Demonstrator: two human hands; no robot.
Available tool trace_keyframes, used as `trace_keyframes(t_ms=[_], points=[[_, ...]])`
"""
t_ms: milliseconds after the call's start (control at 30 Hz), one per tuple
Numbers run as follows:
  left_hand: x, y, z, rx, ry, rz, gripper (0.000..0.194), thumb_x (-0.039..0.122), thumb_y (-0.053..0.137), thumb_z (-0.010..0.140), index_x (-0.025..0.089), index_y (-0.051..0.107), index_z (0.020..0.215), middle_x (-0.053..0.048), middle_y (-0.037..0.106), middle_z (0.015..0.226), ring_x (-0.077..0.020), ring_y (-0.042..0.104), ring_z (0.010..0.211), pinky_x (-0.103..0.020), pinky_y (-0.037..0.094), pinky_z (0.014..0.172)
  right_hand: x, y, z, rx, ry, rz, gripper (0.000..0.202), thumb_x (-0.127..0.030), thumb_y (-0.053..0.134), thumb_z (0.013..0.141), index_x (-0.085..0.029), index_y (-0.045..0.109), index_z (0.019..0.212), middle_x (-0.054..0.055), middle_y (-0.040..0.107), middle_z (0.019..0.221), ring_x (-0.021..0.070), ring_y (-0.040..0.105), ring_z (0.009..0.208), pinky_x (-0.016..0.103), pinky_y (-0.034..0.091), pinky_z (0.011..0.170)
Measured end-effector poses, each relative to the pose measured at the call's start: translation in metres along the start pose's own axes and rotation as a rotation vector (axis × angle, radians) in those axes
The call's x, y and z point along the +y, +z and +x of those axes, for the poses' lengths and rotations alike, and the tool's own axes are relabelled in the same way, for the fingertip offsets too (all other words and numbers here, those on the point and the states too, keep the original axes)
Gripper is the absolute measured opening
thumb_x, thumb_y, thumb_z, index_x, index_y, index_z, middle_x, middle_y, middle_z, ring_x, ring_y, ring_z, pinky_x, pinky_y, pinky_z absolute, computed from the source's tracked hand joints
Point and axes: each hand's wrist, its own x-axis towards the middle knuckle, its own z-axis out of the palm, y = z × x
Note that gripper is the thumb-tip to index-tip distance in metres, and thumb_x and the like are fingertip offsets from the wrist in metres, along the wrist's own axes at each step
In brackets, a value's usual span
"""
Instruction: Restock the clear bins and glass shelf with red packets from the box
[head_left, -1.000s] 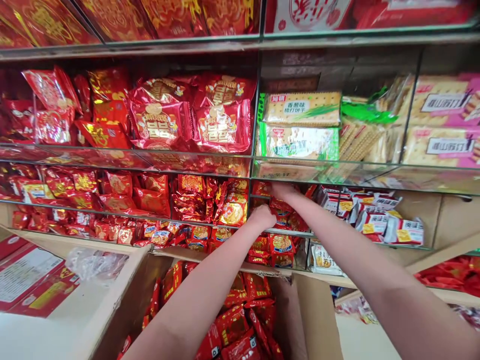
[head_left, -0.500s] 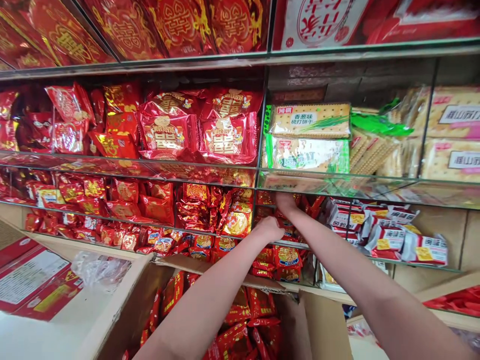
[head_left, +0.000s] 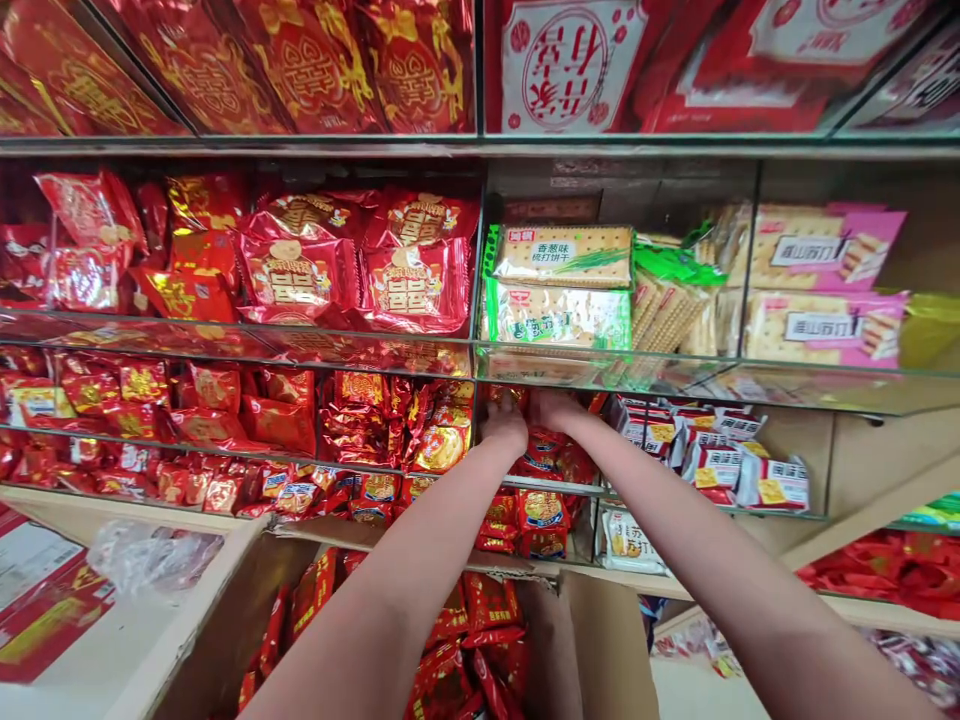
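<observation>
Both my hands reach into a lower shelf compartment of red snack packets, under a glass shelf edge. My left hand is at the compartment's left side, its fingers curled against the packets at the back; what they grip is hidden. Close beside it on the right, my right hand reaches in deeper, and its fingers are lost in shadow among the packets. Below my forearms an open cardboard box holds more red packets.
Above the hands, a glass shelf carries green-wrapped crackers and large red packets. White-and-red packets stand to the right. A clear plastic bag and a red carton lie at the left.
The view has shifted to the right. My left hand has moved from the compartment's front edge farther in among the packets. My right hand stays inside, now closer to the left.
</observation>
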Motion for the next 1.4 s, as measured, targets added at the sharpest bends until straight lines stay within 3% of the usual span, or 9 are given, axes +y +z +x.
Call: trace_keyframes(t_ms=[167, 400, 567, 733, 900, 1133, 1267, 1400], points=[[-0.003, 0.008, 0.0, 0.029, -0.002, -0.016, 0.066, 0.009, 0.048, 0.071, 0.031, 0.027, 0.13, 0.007, -0.004, 0.144, -0.0289, 0.006, 0.129, -0.05, 0.032, 0.094, 0.006, 0.01, -0.013, -0.13, -0.007, -0.045, 0.025, -0.027, 0.049, 0.083, -0.014, 0.052, 0.104, 0.006, 0.055, 0.103, 0.0171, 0.056, 0.087, 0.037, 0.047, 0.073], [-0.003, 0.008, 0.0, 0.105, -0.003, -0.133, 0.07, 0.004, 0.045, 0.07, 0.026, 0.022, 0.132, 0.003, 0.006, 0.144, -0.0245, 0.018, 0.127, -0.038, 0.034, 0.096, 0.01, -0.003, -0.009, -0.008, -0.096, -0.004, 0.027, -0.027, 0.047, 0.084, -0.016, 0.05, 0.108, 0.007, 0.052, 0.11, 0.0184, 0.053, 0.093, 0.038, 0.046, 0.077], [-0.004, 0.007, 0.002, 0.165, 0.0, -0.217, 0.069, 0.004, 0.047, 0.07, 0.022, 0.022, 0.132, -0.003, 0.019, 0.142, -0.0219, 0.027, 0.124, -0.031, 0.034, 0.095, 0.016, -0.011, -0.005, 0.037, -0.122, 0.031, 0.025, -0.027, 0.046, 0.084, -0.018, 0.05, 0.108, 0.007, 0.051, 0.112, 0.0184, 0.053, 0.094, 0.039, 0.045, 0.079], [-0.005, 0.006, 0.003, 0.203, -0.01, -0.278, 0.053, 0.007, 0.04, 0.076, 0.021, 0.028, 0.126, -0.008, 0.048, 0.123, -0.0166, 0.049, 0.105, -0.023, 0.042, 0.082, 0.006, -0.007, -0.002, 0.084, -0.122, 0.079, 0.024, -0.028, 0.046, 0.084, -0.018, 0.052, 0.105, 0.006, 0.053, 0.11, 0.0178, 0.053, 0.093, 0.038, 0.045, 0.08], [-0.006, 0.004, -0.002, 0.255, -0.044, -0.217, 0.053, 0.006, 0.044, 0.073, 0.021, 0.032, 0.123, -0.009, 0.033, 0.133, -0.0212, 0.038, 0.116, -0.028, 0.036, 0.091, -0.005, 0.006, 0.003, 0.202, 0.021, 0.116, 0.028, -0.029, 0.047, 0.084, -0.017, 0.049, 0.109, 0.007, 0.05, 0.114, 0.02, 0.051, 0.099, 0.041, 0.042, 0.083], [-0.007, 0.006, -0.01, 0.093, -0.027, -0.093, 0.035, 0.013, 0.051, 0.073, 0.012, 0.05, 0.108, -0.014, 0.045, 0.118, -0.0246, 0.046, 0.105, -0.035, 0.041, 0.083, -0.005, 0.017, 0.005, 0.216, 0.107, 0.123, 0.025, -0.03, 0.047, 0.084, -0.017, 0.052, 0.104, 0.007, 0.054, 0.107, 0.0173, 0.054, 0.09, 0.036, 0.046, 0.076], [-0.006, 0.009, -0.011, 0.039, 0.01, -0.059, 0.052, 0.012, 0.059, 0.063, 0.017, 0.047, 0.114, -0.013, 0.044, 0.12, -0.0262, 0.042, 0.109, -0.035, 0.04, 0.086, -0.01, 0.018, 0.008, 0.215, 0.048, 0.094, 0.022, -0.029, 0.046, 0.084, -0.015, 0.054, 0.099, 0.005, 0.057, 0.1, 0.0155, 0.056, 0.084, 0.034, 0.047, 0.073], [-0.004, 0.012, -0.009, 0.007, -0.04, -0.043, 0.066, 0.014, 0.062, 0.059, 0.019, 0.04, 0.121, -0.015, 0.036, 0.127, -0.0321, 0.034, 0.115, -0.042, 0.038, 0.086, -0.002, 0.015, 0.009, 0.275, 0.043, 0.021, 0.027, -0.031, 0.045, 0.085, -0.018, 0.051, 0.108, 0.007, 0.052, 0.112, 0.0187, 0.053, 0.096, 0.04, 0.042, 0.082]])
